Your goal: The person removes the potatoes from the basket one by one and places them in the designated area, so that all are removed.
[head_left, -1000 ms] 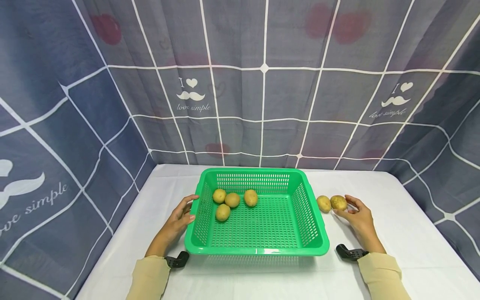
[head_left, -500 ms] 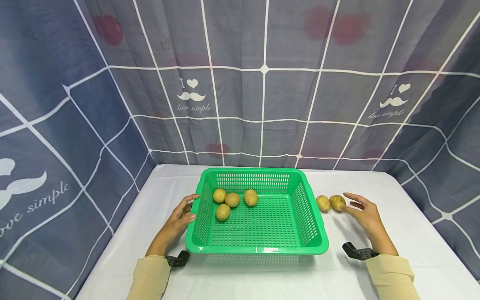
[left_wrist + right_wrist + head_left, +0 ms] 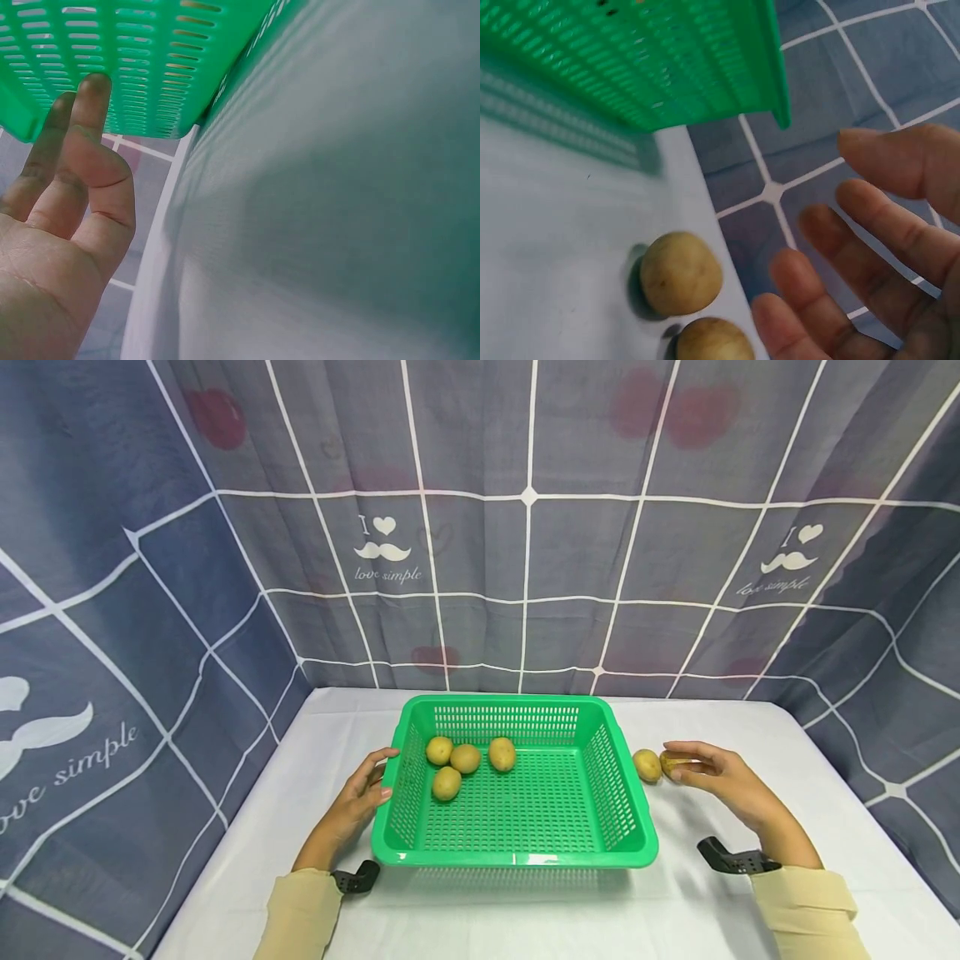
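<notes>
A green plastic basket [image 3: 517, 861] stands on the white-covered table, with several potatoes [image 3: 465, 759] in its left part. At its left side is my left hand [image 3: 358, 797], index fingertip and thumb by the rim. In the left wrist view, the fingers of that hand [image 3: 60, 225] lie against or close to the slotted outer wall. My right hand [image 3: 720, 777] hovers beside two potatoes on the table, partly hiding the right one [image 3: 667, 763]; the left one [image 3: 647, 766] lies near the basket. In the right wrist view, its fingers [image 3: 840, 247] are spread and hold nothing.
White cloth [image 3: 480, 918] covers the table. Grey-blue curtains with white grid lines [image 3: 480, 552] hang behind it and at both sides. A black wrist device [image 3: 356, 878] sits on the left wrist, another [image 3: 735, 858] on the right.
My right hand draws back rightward from the potato, then reaches left over it again, with the forearm farther right. The left hand, basket and potatoes stay practically in place.
</notes>
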A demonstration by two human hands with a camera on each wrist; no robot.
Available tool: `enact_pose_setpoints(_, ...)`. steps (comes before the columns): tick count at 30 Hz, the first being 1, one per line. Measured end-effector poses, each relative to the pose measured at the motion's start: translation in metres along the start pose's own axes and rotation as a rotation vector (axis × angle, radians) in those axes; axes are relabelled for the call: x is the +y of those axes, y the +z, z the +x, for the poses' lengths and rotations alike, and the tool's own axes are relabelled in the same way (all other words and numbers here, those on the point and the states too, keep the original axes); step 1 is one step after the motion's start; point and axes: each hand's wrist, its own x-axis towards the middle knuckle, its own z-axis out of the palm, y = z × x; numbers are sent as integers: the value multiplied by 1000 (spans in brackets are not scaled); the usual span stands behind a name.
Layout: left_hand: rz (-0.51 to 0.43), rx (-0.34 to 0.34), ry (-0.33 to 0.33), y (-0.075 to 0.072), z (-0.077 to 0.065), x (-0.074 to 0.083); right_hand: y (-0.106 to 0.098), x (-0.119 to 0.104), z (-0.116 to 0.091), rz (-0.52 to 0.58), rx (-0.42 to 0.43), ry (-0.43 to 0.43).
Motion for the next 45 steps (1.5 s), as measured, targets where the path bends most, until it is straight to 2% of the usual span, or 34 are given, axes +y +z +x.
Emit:
enact_pose_setpoints(11, -26, -17, 17, 0, 0, 2, 3, -32, 7, 66, -213, -62)
enact_pose_setpoints(21, 22, 9, -25, 1, -1, 3, 7, -52, 20, 126, -336, -89)
enact_pose_setpoints(28, 29, 22, -37, 1, 0, 3, 19, -56, 33, 240, -432, -102)
enact_pose_setpoints(39, 16, 8, -21, 2, 0, 3, 44, -63, 55, 288, -468, -92)
enact_pose_setpoints(45, 8, -8, -10, 2, 1, 3, 58, -66, 66, 319, -484, -50)
